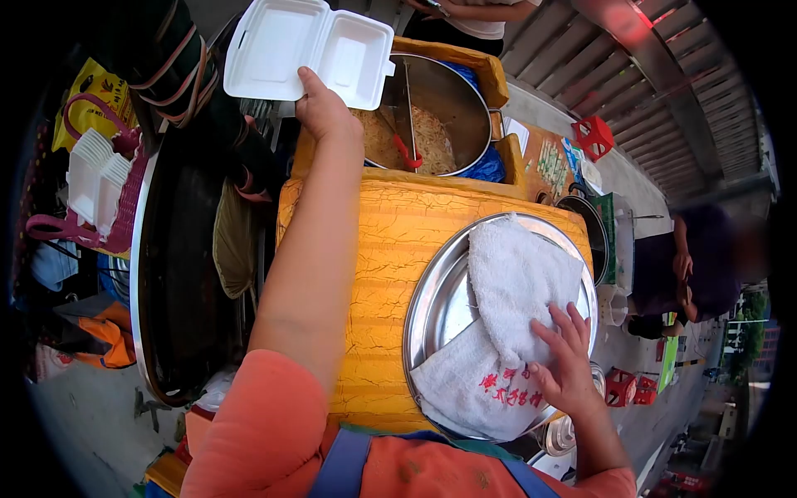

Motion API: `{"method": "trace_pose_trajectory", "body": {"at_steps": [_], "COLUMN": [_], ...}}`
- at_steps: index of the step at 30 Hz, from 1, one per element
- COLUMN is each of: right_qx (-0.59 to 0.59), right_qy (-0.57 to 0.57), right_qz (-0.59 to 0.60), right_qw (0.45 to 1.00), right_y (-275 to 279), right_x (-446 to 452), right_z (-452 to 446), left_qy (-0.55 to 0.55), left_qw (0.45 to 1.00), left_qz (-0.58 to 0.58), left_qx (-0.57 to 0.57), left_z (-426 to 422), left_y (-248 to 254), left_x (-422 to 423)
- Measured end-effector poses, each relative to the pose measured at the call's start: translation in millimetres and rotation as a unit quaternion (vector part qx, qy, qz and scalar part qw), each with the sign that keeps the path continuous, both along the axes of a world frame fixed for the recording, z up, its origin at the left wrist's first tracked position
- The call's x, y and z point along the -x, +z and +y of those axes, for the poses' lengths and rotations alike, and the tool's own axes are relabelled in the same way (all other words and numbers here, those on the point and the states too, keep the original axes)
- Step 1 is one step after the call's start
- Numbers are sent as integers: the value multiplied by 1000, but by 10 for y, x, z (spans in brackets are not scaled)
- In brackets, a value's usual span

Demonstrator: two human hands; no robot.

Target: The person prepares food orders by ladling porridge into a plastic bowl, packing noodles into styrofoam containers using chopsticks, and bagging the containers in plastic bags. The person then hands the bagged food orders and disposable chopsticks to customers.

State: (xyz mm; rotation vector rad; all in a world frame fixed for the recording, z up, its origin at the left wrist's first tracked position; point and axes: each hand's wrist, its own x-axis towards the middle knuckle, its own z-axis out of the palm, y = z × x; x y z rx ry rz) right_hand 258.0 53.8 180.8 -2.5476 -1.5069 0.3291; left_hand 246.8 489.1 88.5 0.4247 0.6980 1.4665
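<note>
Towel [519, 282] lay by the yellow counter's [378, 299] right edge, spread right hand [574, 380] seemingly steadying it; left hand [325, 114] pinched a foam box [357, 56].

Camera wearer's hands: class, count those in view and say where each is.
2: the left hand, upper middle, holding the open foam box; the right hand, lower right, on the white towel.

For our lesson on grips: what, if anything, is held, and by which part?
The left hand holds the open white foam box by its near edge, beside the fold. The right hand rests on the towel.
</note>
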Motion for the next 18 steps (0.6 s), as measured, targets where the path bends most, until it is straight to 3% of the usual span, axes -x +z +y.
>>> {"method": "trace_pose_trajectory", "body": {"at_steps": [1,3,4,5,6,9,13,15,16,17,18], "right_qx": [-13,-59,-83,-60,13,174,306,277,268,284,283], "right_qy": [33,85,139,152,123,32,-40,-55,-24,37,75], "right_qz": [22,-57,-132,-131,-56,-11,2,52,36,-55,-76], "right_qw": [999,993,978,978,991,984,951,958,962,957,953], "right_y": [142,435,395,266,69,-941,-2053,-1419,-1067,-769,-498], "right_x": [-197,-479,-569,-688,-797,-1020,-1435,-1366,-1435,-1608,-1857], "right_z": [52,728,1174,1647,2140,3450,4243,3951,3870,3762,3654], "left_qy": [3,-8,18,44,55,72,79,51,33,-6,33], "left_qw": [1000,986,979,971,969,972,963,970,975,985,977], "left_qz": [1,149,176,203,196,179,212,195,178,137,165], "left_qx": [7,-78,-100,-120,-139,-136,-150,-133,-126,-108,-133], "left_z": [46,179,219,262,232,203,147,106,90,33,92], "left_y": [-68,-238,-300,-368,-344,-309,-328,-276,-223,-175,-229], "left_x": [-24,-97,-129,-163,-152,-149,-155,-130,-131,-114,-143]}}
